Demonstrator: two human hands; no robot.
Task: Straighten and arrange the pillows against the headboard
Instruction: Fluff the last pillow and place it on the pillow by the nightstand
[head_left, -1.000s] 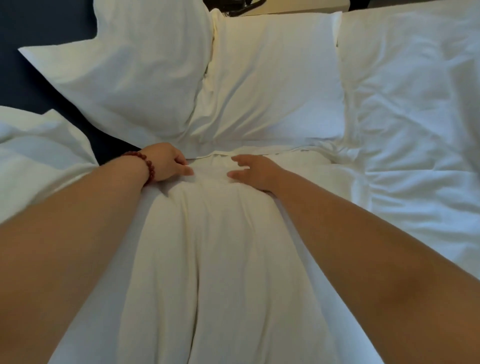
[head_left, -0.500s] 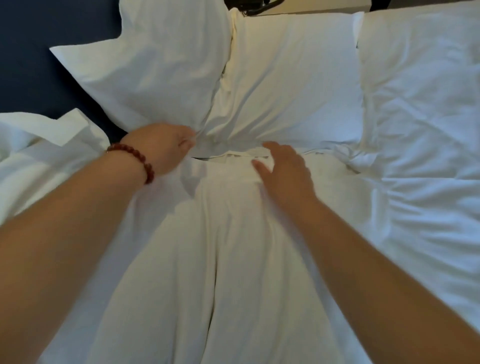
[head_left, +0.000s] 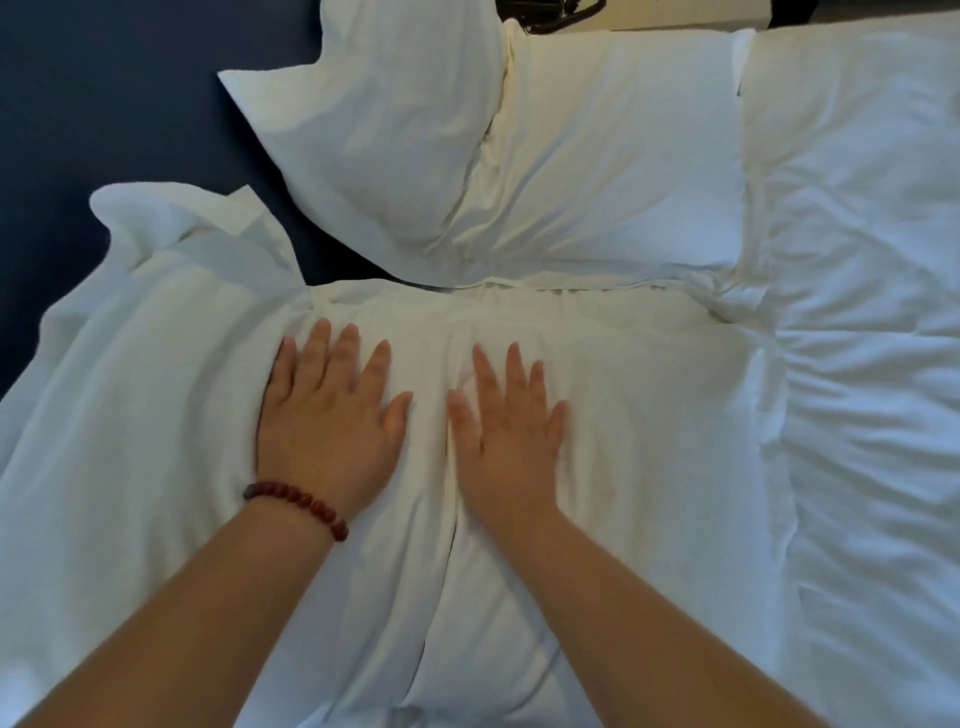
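White cloth pillow (head_left: 374, 150), tilted at upper left, is not yet straightened; puffy white bedding (head_left: 649, 415) is pressed by flat left hand (head_left: 327, 415) and right hand (head_left: 506, 431), nothing gripped.

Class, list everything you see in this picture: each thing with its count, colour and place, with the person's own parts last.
pillows: two, white, top centre, left one overlapping the other
bedding: number of pieces unclear, white, rumpled, across the bed
dark surface: one, dark blue, top left
black object: one, top edge, unclear what it is
bracelet: one, red beads, left wrist
left hand: one, flat on bedding, fingers spread
right hand: one, flat on bedding, beside the left
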